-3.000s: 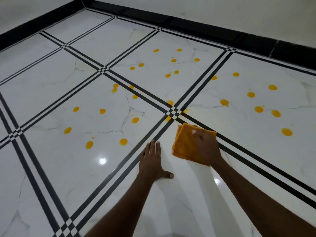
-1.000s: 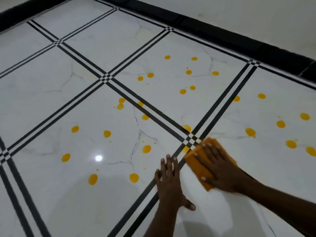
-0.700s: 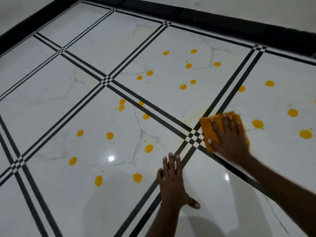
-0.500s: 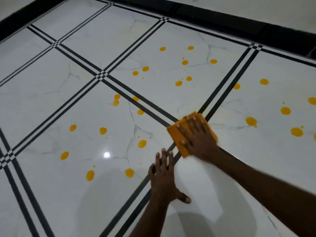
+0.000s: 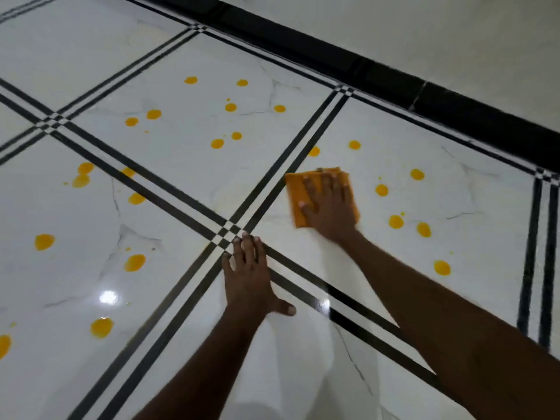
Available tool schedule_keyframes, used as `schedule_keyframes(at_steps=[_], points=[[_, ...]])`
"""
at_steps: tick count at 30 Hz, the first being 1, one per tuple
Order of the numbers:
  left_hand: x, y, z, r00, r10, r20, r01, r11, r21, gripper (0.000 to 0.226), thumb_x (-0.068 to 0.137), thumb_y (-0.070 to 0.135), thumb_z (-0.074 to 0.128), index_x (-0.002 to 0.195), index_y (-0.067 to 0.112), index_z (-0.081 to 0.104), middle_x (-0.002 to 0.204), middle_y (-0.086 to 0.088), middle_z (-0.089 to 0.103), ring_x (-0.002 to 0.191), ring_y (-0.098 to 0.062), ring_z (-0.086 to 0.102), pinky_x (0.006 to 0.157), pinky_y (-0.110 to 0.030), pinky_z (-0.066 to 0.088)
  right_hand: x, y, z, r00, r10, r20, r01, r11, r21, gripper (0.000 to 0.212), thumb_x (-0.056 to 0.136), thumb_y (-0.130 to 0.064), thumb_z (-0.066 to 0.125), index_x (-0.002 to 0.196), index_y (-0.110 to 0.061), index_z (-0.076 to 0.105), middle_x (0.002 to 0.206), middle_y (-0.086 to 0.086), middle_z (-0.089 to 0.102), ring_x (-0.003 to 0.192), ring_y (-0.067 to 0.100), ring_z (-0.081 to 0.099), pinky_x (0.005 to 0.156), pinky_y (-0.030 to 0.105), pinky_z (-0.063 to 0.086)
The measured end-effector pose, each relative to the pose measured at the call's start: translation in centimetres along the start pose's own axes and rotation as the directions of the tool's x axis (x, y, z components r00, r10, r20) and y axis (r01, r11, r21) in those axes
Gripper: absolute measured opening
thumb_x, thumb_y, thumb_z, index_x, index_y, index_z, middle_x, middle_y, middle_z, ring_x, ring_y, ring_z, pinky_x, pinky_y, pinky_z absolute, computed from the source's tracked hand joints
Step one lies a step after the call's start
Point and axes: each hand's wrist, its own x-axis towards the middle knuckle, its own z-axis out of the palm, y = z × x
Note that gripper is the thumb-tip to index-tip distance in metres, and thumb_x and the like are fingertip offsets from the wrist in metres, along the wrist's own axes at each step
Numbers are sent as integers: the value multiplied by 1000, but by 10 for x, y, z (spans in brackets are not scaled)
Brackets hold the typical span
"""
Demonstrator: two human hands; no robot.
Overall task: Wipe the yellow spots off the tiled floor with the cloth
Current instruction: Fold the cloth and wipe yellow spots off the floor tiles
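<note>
Cloth, a folded orange microfibre square, lies flat on the glossy white tiled floor beside round yellow spots, pressed by the spread right hand while the left hand braces flat; soft, light, best handled palm-down.

Glossy marble-look tiles, a soft matt cloth, wet-looking yellow spots.

The tiled floor was polished white stone or ceramic with faint grey veining, smooth and glossy enough to mirror a bright lamp glare and the pale reflections of both forearms. Black inlaid stripes between the tiles carried the same sheen. The skirting strip along the wall was black and glossy, while the wall above it looked plain, matt and off-white. The orange cloth was folded fabric, soft and matt. The yellow spots looked like smooth, opaque liquid drops with a slight shine.
</note>
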Motion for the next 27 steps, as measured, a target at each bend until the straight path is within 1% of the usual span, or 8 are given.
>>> schedule_keyframes(at_steps=[3, 5, 8, 10, 14, 18, 23, 27], points=[[4, 4, -6, 1000, 17, 20, -17, 1000, 5, 160, 49, 84, 74, 156, 5, -15, 164, -22, -18, 152, -40, -14, 122, -57, 7, -27, 52, 0, 964, 218, -149, -219, 976, 12, 72, 95, -60, 24, 157, -26, 36, 159, 24, 37, 146, 48, 33, 120, 63, 20], [10, 19, -7, 995, 98, 36, -98, 995, 0, 156, 54, 83, 72, 156, 7, -18, 162, -23, -23, 151, -40, -19, 123, -57, 4, -58, 32, 4, 943, 293, -157, -283, 955, 84, 72, 95, -57, 28, 156, -22, 39, 159, 28, 35, 145, 52, 32, 119, 66, 21], [26, 39, -8, 989, 144, 15, -144, 989, -14, 158, 52, 89, 67, 156, 7, -19, 161, -21, -27, 151, -37, -22, 123, -55, 2, -47, -15, 10, 993, 64, -101, -55, 995, 85, 72, 95, -59, 27, 159, -27, 32, 165, 22, 26, 151, 48, 22, 123, 64, 13], [31, 39, -8, 991, 135, 27, -135, 990, 27, 157, 53, 89, 66, 155, 8, -23, 161, -18, -30, 150, -35, -24, 123, -54, 2, -11, -10, 3, 998, -59, -31, 61, 997, 50, 72, 95, -61, 23, 160, -31, 29, 165, 19, 26, 153, 44, 22, 123, 62, 13], [34, 41, -14, 991, 120, 65, -126, 987, 99, 154, 58, 82, 71, 154, 7, -24, 161, -20, -29, 151, -37, -22, 124, -55, 5, -3, 93, -10, 963, 268, -25, -267, 963, 33, 75, 92, -64, 22, 156, -29, 38, 159, 22, 38, 147, 47, 33, 121, 62, 19], [38, 54, -21, 990, 92, 102, -110, 977, 181, 155, 59, 81, 71, 153, 0, -22, 160, -26, -25, 151, -42, -16, 122, -56, 11, -50, 149, -10, 899, 433, -58, -429, 901, 67, 78, 91, -64, 21, 157, -24, 38, 158, 26, 37, 146, 50, 31, 120, 64, 19], [32, 48, -32, 974, 109, 197, -142, 976, 163, 153, 60, 82, 69, 153, 4, -25, 159, -22, -30, 151, -40, -19, 123, -55, 8, -106, 111, 1, 939, 340, -62, -339, 941, 23, 73, 93, -59, 32, 157, -24, 38, 158, 26, 37, 145, 51, 33, 118, 64, 20], [42, 36, -50, 944, 142, 297, -204, 960, 191, 148, 65, 74, 74, 154, 7, -23, 159, -19, -31, 152, -38, -16, 124, -53, 15, -88, 88, -8, 979, 204, -19, -204, 979, 25, 73, 93, -59, 33, 158, -26, 34, 162, 24, 31, 148, 51, 29, 119, 63, 14]])
